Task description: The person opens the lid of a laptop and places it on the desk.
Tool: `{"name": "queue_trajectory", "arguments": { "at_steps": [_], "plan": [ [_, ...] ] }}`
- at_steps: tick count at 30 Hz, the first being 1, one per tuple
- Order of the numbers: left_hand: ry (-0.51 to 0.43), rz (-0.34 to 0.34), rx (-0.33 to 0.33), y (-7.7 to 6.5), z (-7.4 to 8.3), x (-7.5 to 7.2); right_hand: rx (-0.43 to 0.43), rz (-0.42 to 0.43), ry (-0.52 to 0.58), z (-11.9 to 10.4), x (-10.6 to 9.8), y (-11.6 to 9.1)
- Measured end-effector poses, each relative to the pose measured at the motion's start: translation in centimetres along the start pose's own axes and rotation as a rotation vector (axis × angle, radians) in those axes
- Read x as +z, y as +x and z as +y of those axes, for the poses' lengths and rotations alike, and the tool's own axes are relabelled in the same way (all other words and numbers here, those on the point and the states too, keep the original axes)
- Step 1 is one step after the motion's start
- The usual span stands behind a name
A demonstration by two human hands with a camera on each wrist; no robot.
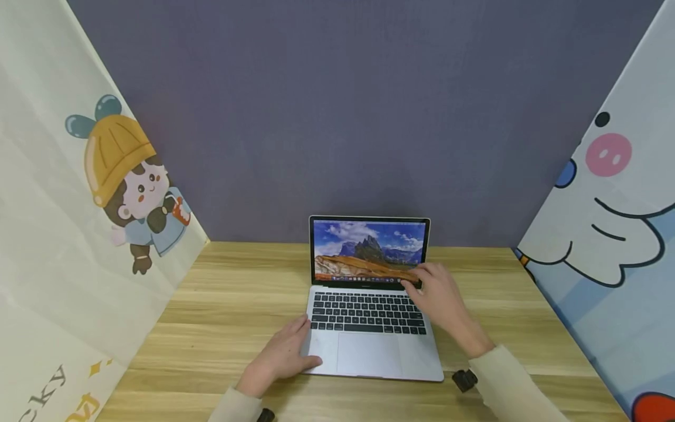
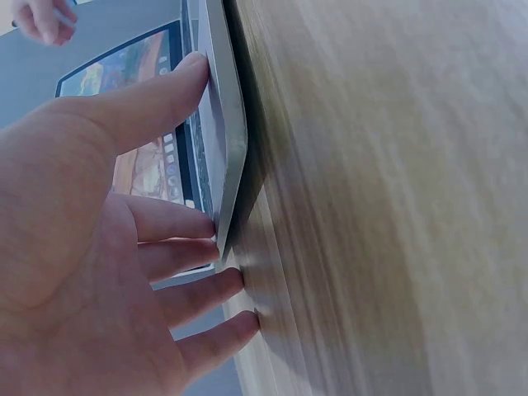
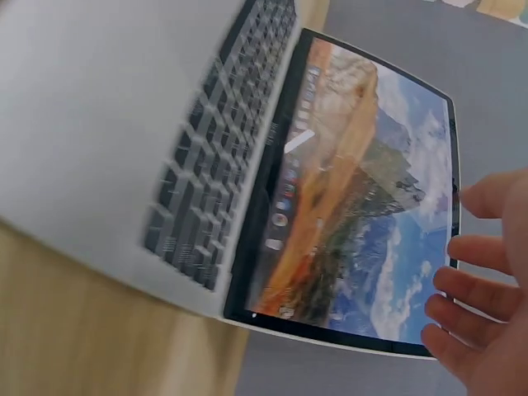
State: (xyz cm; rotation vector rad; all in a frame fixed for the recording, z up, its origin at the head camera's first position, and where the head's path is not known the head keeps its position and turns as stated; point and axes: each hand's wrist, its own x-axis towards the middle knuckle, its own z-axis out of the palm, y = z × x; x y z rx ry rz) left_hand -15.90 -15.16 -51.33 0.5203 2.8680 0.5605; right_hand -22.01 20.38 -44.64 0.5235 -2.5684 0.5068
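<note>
A silver laptop [image 1: 369, 354] lies unfolded on the wooden table, its lit screen [image 1: 369, 246] showing a mountain picture. My left hand [image 1: 285, 351] is at its front left corner. In the left wrist view the thumb [image 2: 165, 95] rests on the laptop's top surface, while the other fingers [image 2: 206, 293] extend along the side edge and down toward the table. My right hand [image 1: 440, 296] is raised over the right side, overlapping the lower right of the screen in the head view. The right wrist view has its spread fingers [image 3: 474, 293] near the screen's edge, holding nothing.
The wooden table [image 1: 237, 293] extends around the laptop. A grey-purple wall panel [image 1: 343, 105] stands close behind the screen. Cartoon-printed sheets [image 1: 42, 205] flank the table on both sides. Near the right sleeve is a small black device [image 1: 464, 380].
</note>
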Motion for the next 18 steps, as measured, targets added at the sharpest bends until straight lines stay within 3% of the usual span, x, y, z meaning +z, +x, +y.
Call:
{"name": "queue_trajectory", "arguments": {
  "at_steps": [10,18],
  "plan": [
    [0.0,0.051,-0.001,-0.3,0.1,0.3,0.131,-0.078,0.057,0.8,0.5,-4.1],
    [0.071,0.174,-0.012,-0.9,-0.1,0.4,0.103,-0.064,0.015,1.6,0.6,-6.6]
  ]
}}
